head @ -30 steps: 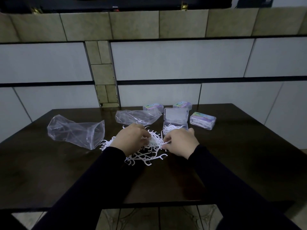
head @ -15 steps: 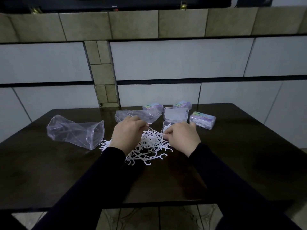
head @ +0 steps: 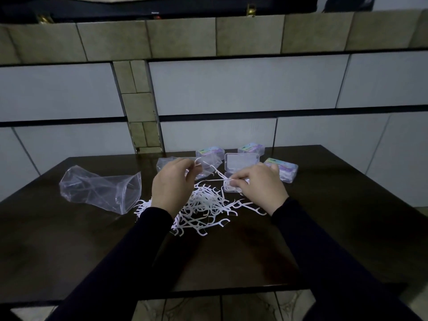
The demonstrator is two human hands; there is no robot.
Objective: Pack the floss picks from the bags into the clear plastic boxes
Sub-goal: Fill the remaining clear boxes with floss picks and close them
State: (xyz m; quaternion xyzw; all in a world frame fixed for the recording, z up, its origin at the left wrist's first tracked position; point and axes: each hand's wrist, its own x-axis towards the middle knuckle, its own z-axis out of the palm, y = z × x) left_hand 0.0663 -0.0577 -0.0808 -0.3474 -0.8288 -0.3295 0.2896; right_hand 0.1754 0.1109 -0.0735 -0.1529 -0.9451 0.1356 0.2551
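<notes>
1. While the floss picks (head: 203,209) lie in a loose pile on the table (head: 347,228), both hands have risen from it since a second ago.
2. The left hand (head: 172,185) pinches one pick (head: 198,162), lifted above the pile; a second ago it pressed down among them.
3. The right hand (head: 259,186) pinches picks (head: 222,179) at the open clear box (head: 240,162), so transfer into it is judged under way.
4. Most picks remain unpacked.
5. Two emptied bags (head: 99,188) lie behind and left of the pile.
6. Three closed boxes (head: 283,169) carry coloured labels; the print is too small to read.
</notes>
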